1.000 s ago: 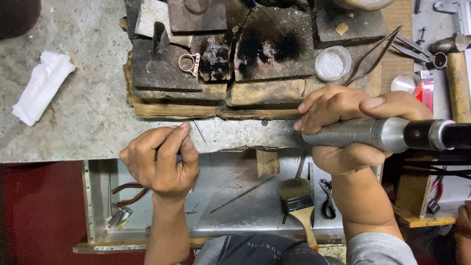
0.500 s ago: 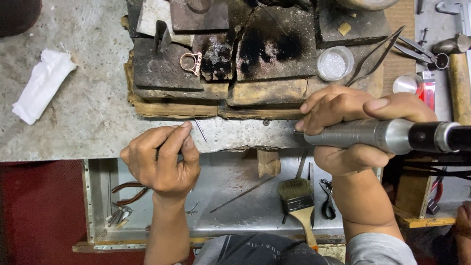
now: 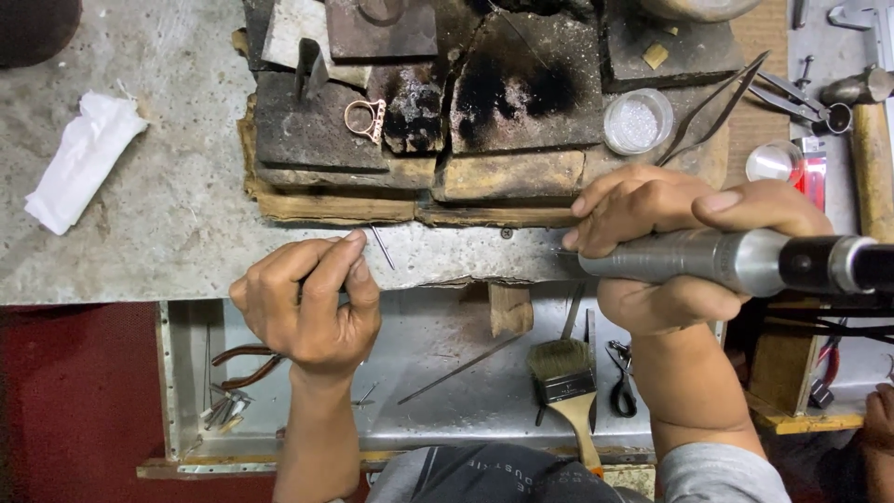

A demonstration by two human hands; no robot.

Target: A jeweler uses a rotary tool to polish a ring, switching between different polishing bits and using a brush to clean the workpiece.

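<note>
- Head view: your left hand pinches a thin metal pin at the bench edge.
- Your right hand is clamped around the grey rotary handpiece, near the charred blocks.

- Desk fills upper left + centre of frame; blocks stacked at top centre, on desk.
- Ring on a block, upper centre-left.
- Cloth on desk, far left, well apart from blocks.
- Small dish on blocks, upper right; tweezers just right of it.
- Left hand at desk front edge, lower centre-left; thin pin just above-right of its fingertips.
- Right hand centre-right, wrapped round rotary handpiece, which runs off right edge.
- Tray below desk edge, bottom centre; in it: pliers left, brush + scissors right, rod between.
</note>
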